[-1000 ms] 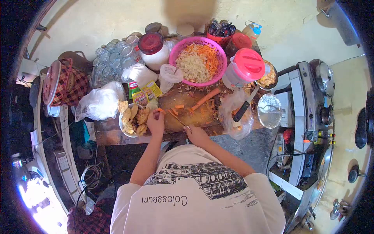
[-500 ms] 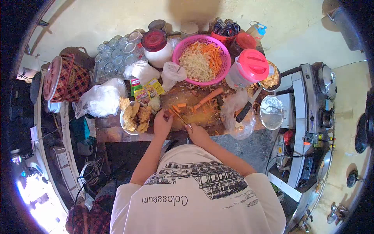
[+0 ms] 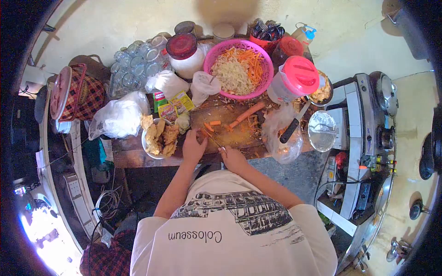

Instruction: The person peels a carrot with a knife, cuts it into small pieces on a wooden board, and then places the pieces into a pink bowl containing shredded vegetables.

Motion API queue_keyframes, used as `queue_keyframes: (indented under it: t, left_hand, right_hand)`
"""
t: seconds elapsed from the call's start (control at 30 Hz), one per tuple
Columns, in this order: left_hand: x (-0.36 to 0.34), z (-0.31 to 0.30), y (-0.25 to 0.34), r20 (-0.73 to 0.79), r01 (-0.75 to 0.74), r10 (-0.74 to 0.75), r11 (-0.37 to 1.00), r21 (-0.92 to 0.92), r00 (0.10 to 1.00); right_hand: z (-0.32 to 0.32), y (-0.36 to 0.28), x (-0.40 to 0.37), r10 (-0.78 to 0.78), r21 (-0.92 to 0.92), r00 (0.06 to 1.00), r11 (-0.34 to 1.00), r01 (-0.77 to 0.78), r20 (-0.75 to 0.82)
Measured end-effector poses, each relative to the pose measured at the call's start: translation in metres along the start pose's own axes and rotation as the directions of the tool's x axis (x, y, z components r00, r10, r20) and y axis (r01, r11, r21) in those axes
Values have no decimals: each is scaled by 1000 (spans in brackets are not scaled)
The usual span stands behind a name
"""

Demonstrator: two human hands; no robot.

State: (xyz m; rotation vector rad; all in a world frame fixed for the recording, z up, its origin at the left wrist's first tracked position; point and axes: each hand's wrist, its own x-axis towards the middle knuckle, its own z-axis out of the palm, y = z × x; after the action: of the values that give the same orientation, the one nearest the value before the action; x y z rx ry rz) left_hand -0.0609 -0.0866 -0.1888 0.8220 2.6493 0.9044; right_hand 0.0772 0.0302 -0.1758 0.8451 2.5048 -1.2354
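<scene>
My right hand (image 3: 234, 159) is closed around the handle of a knife (image 3: 214, 140), whose blade points up and left over the wooden cutting board (image 3: 230, 137). At the board's left edge, the fingers of my left hand (image 3: 194, 146) are bent around a piece of carrot (image 3: 204, 132), partly covered by them, close to the blade tip. Short carrot pieces (image 3: 215, 123) lie just beyond. A longer peeled carrot (image 3: 247, 114) rests farther back on the board, with peelings around it.
Behind the board stands a pink basket (image 3: 209, 78) of shredded vegetables, with a pink-lidded pitcher (image 3: 299, 76) to its right. A bowl of fried food (image 3: 161, 138) sits left of my left hand. A black-handled knife (image 3: 289, 131) lies on a plastic bag (image 3: 276, 147) at right.
My left hand has shifted slightly and turned, its fingers now nearer the carrot piece. The knife blade has moved a little; my right hand stays nearly in place.
</scene>
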Motion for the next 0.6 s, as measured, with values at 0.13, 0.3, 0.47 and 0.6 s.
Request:
queue_keyframes:
  t: [0.13,0.3,0.47,0.6]
  left_hand:
    - [-1,0,2,7,17,-17,1000,-3,1000]
    - [-1,-4,8,18,44,-44,999,-4,999]
    - [-2,1,1,-41,-29,29,1000,1,999]
    - [-2,-1,5,-16,20,-20,1000,-18,1000]
  right_hand:
    - [-2,-4,-1,16,-2,1000,1000,-16,3]
    - [-2,-6,-1,24,-70,1000,997,-24,-4]
    - [4,1,3,-28,-120,1000,992,26,-14]
    - [9,2,10,2,-157,1000,988,-5,-17]
